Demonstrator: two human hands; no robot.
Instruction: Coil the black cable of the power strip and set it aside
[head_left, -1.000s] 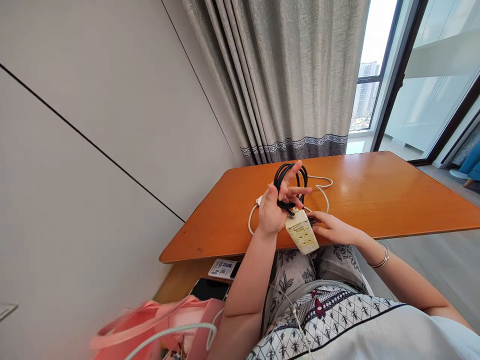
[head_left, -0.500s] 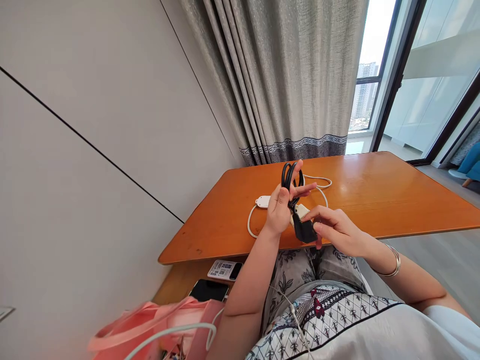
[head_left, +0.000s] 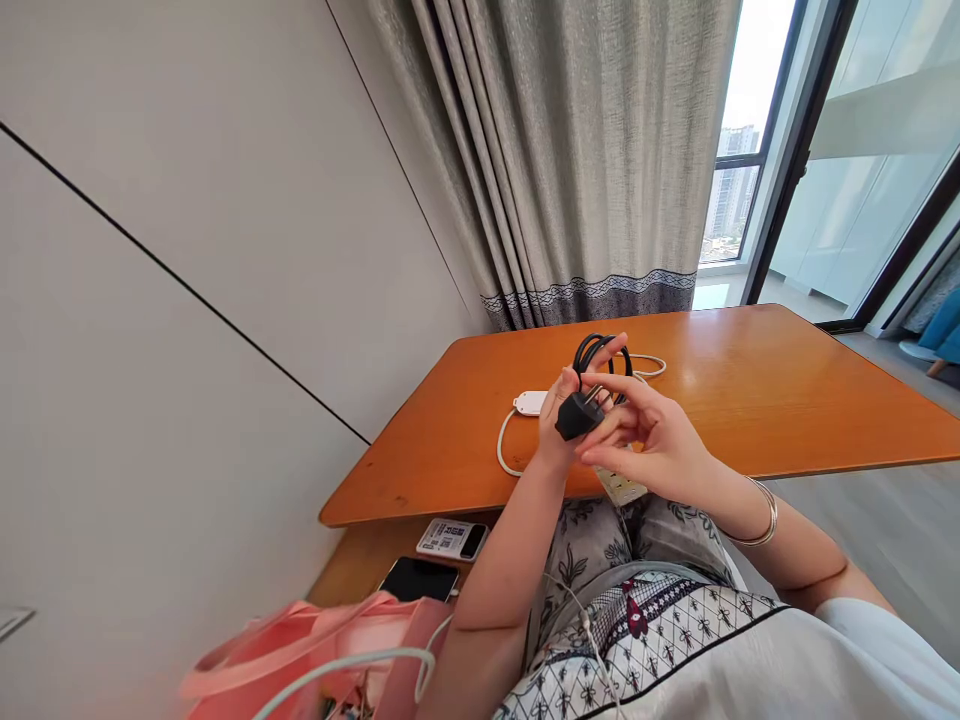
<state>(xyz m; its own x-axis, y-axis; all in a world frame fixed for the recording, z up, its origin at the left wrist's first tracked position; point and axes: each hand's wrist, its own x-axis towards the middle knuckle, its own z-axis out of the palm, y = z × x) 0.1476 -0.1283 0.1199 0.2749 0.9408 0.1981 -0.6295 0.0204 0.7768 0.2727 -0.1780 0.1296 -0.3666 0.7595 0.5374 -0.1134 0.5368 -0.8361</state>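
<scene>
My left hand (head_left: 559, 425) is raised over the near edge of the orange table (head_left: 750, 400), closed around a coil of black cable (head_left: 600, 355). My right hand (head_left: 660, 445) pinches the cable's black plug (head_left: 577, 415) just in front of the left palm. Below both hands a cream power strip (head_left: 621, 487) hangs partly hidden at the table edge. A white cord with a small white block (head_left: 529, 403) lies on the table behind my hands.
A grey curtain (head_left: 570, 150) hangs behind the table, with a window at the right. Under the table's near left corner lie a dark phone (head_left: 416, 578) and a small labelled device (head_left: 452, 539). A pink bag (head_left: 315, 650) sits at the lower left.
My right hand rose from the power strip to the plug and lifted it up in front of my left hand. The coil stayed in my left hand.
</scene>
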